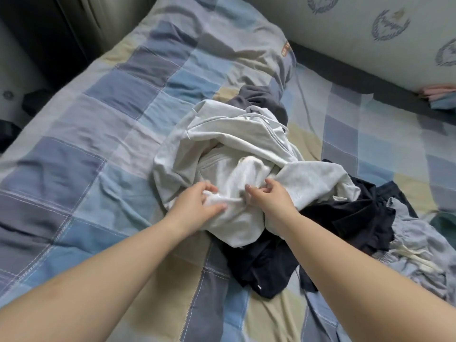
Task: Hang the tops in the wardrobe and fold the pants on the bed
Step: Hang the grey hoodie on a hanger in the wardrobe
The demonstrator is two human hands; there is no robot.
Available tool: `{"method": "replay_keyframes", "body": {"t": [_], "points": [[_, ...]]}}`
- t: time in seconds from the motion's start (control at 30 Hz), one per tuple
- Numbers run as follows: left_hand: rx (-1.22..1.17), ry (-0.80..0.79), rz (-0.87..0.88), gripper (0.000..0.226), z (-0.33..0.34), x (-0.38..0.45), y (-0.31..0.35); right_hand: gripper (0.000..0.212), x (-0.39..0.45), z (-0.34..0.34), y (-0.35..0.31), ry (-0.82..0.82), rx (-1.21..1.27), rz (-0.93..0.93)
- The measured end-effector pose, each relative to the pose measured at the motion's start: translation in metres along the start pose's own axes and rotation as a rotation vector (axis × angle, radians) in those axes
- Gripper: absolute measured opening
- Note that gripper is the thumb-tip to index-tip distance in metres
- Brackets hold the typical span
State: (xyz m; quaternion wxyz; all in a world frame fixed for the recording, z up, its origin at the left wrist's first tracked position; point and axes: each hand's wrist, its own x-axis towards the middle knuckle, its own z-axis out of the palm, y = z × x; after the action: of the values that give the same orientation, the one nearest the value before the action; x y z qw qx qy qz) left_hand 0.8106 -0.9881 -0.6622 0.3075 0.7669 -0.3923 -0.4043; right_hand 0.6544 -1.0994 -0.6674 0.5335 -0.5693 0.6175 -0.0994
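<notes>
Both hands on the light grey garment (222, 149) heaped mid-bed (74, 156): left hand (201, 204) & right hand (267, 197) fingers pinching a fold at its near edge. Risk: drawstrings/sleeves tangled w/ dark clothes (345, 213) just right; lifting may drag those along.

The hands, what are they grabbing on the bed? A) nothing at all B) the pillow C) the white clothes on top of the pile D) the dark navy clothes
C: both the left hand and the right hand have fingers curled into the white garment, which lies over the dark garment.
</notes>
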Motion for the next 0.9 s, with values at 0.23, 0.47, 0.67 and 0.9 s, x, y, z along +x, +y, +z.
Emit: {"method": "replay_keyframes", "body": {"t": [0.23,0.47,0.67,0.9], "points": [[-0.100,-0.637,0.013,0.058,0.002,-0.084,0.006,0.018,-0.052,-0.018,-0.005,-0.046,-0.135,0.115],[-0.252,-0.252,-0.080,0.011,-0.035,-0.099,0.061,0.029,-0.156,-0.038,-0.033,-0.083,0.121,-0.101],[-0.357,-0.287,-0.337,0.069,-0.029,-0.104,0.115,0.032,-0.230,-0.036,-0.045,-0.273,0.035,-0.209],[-0.456,-0.305,-0.360,0.034,-0.024,-0.146,0.131,0.007,-0.259,-0.058,-0.015,-0.249,0.199,-0.077]]}}
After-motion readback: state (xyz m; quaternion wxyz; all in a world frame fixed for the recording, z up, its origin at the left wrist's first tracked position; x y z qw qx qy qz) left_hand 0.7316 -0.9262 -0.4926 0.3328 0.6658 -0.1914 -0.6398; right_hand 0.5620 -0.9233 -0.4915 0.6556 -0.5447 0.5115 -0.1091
